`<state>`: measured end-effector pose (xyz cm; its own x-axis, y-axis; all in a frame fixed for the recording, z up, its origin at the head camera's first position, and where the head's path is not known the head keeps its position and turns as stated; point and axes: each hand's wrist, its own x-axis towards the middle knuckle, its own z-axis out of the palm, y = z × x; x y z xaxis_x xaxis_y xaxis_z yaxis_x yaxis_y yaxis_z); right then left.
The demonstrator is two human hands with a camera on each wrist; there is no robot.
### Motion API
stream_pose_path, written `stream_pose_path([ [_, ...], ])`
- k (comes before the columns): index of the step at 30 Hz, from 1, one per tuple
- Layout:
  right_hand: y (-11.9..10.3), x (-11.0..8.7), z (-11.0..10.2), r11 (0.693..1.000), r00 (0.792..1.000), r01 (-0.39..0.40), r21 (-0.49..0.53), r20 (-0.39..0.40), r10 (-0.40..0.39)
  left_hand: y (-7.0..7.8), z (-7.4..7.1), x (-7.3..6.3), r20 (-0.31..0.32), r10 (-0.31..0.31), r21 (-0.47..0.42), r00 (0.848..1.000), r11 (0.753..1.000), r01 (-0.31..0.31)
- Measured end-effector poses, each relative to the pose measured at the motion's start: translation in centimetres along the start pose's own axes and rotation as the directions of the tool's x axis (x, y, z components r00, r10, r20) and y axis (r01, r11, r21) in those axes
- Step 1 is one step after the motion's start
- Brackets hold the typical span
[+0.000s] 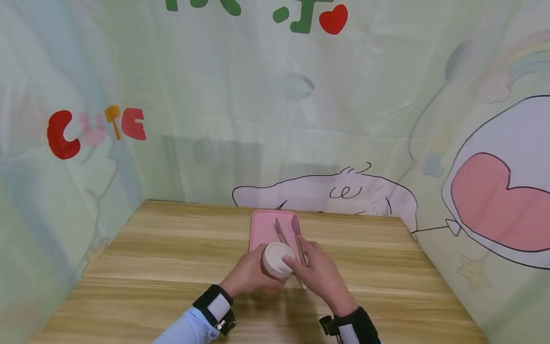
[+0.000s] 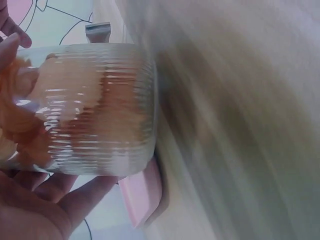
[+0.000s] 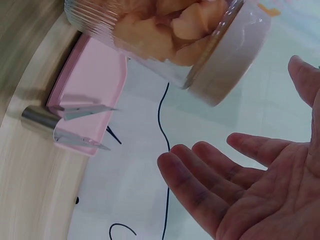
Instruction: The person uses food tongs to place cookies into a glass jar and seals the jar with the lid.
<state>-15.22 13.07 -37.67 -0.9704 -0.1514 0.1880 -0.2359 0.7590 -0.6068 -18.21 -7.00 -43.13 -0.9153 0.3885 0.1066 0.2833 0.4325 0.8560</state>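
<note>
My left hand grips a ribbed clear glass jar with a white lid. Peach-coloured chunks show through its wall. The left fingers curl round the side of the jar. Beside the lid is my right hand, its thumb overlapping the lid in the head view. From the right wrist, that hand's fingers are spread and relaxed, apart from the jar, and hold nothing.
Behind the jar lies a pink tray on the wooden table. A knife and a fork point upward near it, by a shiny metal cylinder. Printed cloth hangs along the table's back and sides.
</note>
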Motion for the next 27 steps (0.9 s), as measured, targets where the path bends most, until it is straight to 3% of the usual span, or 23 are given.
stream_pose_path([
  [5,0.1,0.0,-0.2,1.000,1.000,0.001,-0.024,-0.009,-0.002,-0.7,0.0,0.0,-0.028,-0.024,-0.077,0.999,0.997,0.021],
  [13,0.5,0.1,-0.6,0.998,1.000,-0.003,-0.067,-0.013,0.002,-1.7,0.0,-0.1,-0.027,-0.058,-0.089,0.998,0.995,0.055],
  [19,1.1,0.6,-1.1,0.994,1.000,0.010,-0.109,-0.019,-0.012,-2.4,-0.3,0.1,-0.015,-0.037,-0.106,0.999,0.994,0.035],
  [23,1.9,0.9,-1.5,0.992,1.000,-0.004,-0.130,-0.007,0.003,-3.0,-1.0,-0.2,0.022,-0.059,-0.055,0.998,0.997,0.060],
  [27,3.1,1.3,-1.8,0.987,0.999,-0.033,-0.156,0.011,0.035,-3.2,-2.7,-0.9,0.063,-0.141,0.023,0.988,0.990,0.140],
])
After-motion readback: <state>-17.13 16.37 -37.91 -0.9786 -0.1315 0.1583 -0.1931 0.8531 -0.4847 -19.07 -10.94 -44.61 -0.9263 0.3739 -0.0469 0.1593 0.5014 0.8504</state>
